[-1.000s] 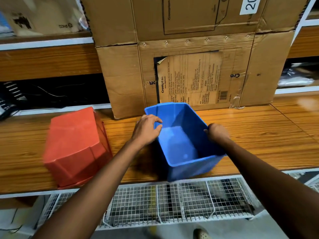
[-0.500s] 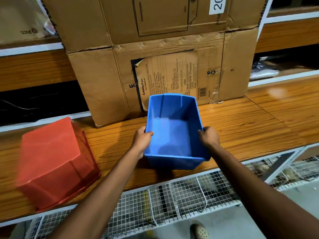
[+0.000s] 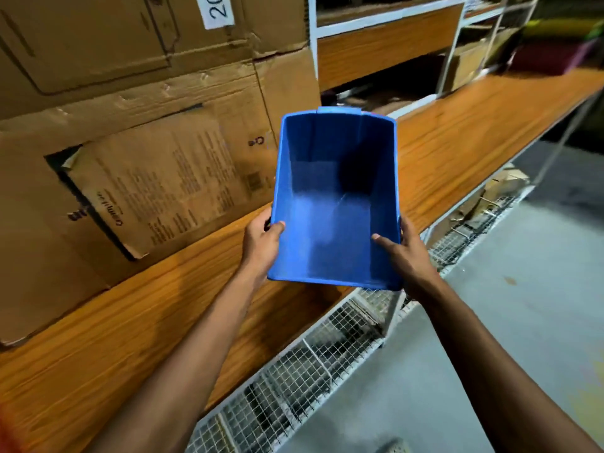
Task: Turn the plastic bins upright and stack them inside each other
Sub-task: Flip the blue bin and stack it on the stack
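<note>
An empty blue plastic bin is upright with its open top facing me, held in the air above the front edge of the wooden shelf. My left hand grips its left wall, thumb over the rim. My right hand grips its right wall the same way. A sliver of the red bin shows at the bottom left corner, blurred.
Large cardboard boxes stand on the shelf behind and left of the bin. Wire mesh baskets run below the shelf's front edge. More shelving with boxes lies to the right, and grey floor below.
The blue bin has been lifted off the shelf and carried to the right in both hands. My view has swung right, so the red bin has slid almost out of sight.
</note>
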The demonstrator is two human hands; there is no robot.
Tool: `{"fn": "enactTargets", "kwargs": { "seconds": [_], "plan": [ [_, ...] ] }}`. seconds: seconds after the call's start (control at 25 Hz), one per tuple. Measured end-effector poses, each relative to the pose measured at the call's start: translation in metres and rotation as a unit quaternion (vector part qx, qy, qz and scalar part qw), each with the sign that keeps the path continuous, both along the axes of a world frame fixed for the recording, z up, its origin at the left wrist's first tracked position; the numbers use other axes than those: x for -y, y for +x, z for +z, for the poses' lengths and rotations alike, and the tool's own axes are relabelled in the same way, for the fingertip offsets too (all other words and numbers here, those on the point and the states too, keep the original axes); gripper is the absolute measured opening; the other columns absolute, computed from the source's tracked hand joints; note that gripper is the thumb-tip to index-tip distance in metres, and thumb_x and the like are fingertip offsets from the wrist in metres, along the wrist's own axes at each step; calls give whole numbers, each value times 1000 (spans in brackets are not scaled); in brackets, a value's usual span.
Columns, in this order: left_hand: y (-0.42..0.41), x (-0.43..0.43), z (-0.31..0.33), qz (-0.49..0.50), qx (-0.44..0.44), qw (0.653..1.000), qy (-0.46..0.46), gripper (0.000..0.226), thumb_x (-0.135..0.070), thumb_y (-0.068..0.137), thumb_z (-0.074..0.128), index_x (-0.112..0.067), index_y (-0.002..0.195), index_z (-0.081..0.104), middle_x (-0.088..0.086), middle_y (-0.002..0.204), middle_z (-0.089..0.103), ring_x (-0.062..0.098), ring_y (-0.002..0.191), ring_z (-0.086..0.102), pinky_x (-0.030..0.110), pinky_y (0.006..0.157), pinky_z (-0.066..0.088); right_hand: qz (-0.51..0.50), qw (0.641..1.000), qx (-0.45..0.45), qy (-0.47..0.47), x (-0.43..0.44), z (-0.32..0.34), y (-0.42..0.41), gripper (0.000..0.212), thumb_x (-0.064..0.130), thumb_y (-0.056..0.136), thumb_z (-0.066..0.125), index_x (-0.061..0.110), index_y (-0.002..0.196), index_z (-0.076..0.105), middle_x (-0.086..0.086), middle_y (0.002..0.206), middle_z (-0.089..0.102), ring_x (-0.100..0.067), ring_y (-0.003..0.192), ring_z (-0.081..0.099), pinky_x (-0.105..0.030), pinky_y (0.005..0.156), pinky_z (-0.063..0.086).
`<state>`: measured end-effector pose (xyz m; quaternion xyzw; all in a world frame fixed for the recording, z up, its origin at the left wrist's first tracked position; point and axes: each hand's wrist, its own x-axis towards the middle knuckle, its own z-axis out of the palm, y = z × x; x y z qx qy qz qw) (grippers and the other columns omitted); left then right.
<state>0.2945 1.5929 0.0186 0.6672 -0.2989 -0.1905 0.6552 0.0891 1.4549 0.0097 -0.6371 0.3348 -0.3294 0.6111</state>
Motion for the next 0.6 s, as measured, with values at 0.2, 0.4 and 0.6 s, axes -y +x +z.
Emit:
{"fn": "enactTargets", "kwargs": {
  "seconds": [0.2, 0.4, 0.6],
  "plan": [
    [-41, 127, 12, -87, 40, 995, -11, 27, -9, 78, 50, -22, 92, 69, -2, 89, 67, 12, 80, 57, 29, 71, 44, -111, 993, 29, 25, 89, 8, -63, 40, 11, 93, 62, 23, 129, 54, -3, 123, 68, -23, 101, 69, -40, 83, 58],
    [-94, 267, 17, -173, 54, 984, -4, 23, -11, 76, 52, -21, 88, 68, -6, 82, 66, 1, 67, 57, 21, 61, 44, -209, 975, 54, 51, 179, 14, -136, 34, 11, 93, 63, 23, 124, 58, -5, 117, 70, -27, 97, 71, -44, 82, 60],
    [-163, 413, 12, -223, -63, 969, 80, 23, 4, 85, 54, -15, 77, 65, 7, 74, 61, 20, 63, 52, 26, 58, 41, -304, 948, 54, 80, 262, 23, -217, 34, 9, 93, 62, 20, 125, 57, -6, 101, 71, -21, 81, 70, -30, 62, 55]
  ]
}}
